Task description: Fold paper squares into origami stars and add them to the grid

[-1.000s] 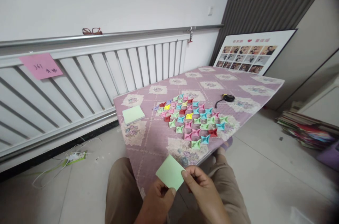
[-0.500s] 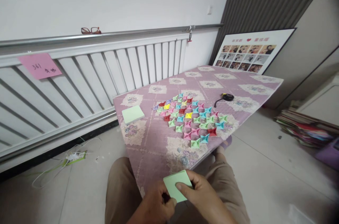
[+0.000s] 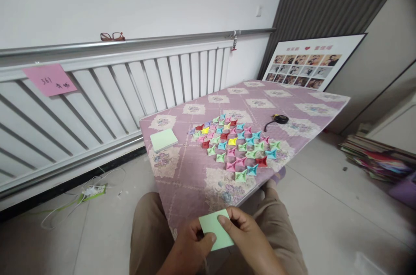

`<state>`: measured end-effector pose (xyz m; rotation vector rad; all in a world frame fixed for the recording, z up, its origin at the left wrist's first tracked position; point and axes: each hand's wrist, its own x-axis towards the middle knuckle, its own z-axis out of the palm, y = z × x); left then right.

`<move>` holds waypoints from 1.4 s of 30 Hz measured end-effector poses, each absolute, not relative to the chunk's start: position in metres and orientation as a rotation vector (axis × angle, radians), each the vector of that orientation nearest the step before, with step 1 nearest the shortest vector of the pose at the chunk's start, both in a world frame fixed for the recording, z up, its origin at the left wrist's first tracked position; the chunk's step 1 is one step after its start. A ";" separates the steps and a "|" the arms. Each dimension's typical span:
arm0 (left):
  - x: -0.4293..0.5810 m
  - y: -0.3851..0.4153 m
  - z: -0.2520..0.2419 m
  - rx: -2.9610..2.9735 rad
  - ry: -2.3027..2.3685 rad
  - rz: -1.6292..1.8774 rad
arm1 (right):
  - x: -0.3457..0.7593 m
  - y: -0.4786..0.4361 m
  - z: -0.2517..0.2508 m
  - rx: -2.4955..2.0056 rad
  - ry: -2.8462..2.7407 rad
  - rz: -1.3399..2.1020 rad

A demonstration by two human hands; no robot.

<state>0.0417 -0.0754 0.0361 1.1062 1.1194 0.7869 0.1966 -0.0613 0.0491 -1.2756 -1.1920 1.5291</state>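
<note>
A square of light green paper (image 3: 215,228) is held low in front of me, near the table's close corner. My left hand (image 3: 193,242) pinches its left side, thumb on top. My right hand (image 3: 242,229) grips the upper right side, its thumb lying on the face of the paper. Beyond my hands, several small folded paper pieces (image 3: 232,141) in green, pink, blue, red and yellow stand in rows. A stack of light green paper squares (image 3: 164,139) lies at the table's left edge.
The table (image 3: 191,179) has a purple floral cloth. A black tape measure (image 3: 281,119) lies towards its right. Behind stands a white radiator (image 3: 182,77) with glasses (image 3: 112,37) above. A photo board (image 3: 305,64) leans at the back; a power strip (image 3: 93,192) is on the floor.
My left thumb has moved up onto the face of the green paper, and my right thumb has shifted slightly upward. The paper is a little flatter and more squarely turned.
</note>
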 end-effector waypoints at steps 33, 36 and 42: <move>0.026 -0.070 0.014 1.061 1.213 0.958 | 0.198 -0.062 0.039 -1.395 -1.199 1.367; 0.024 -0.068 0.016 1.097 1.243 0.925 | 0.197 -0.059 0.035 -1.402 -1.230 1.358; 0.015 -0.051 0.022 1.241 1.375 0.885 | 0.192 -0.031 0.024 -1.447 -1.497 1.237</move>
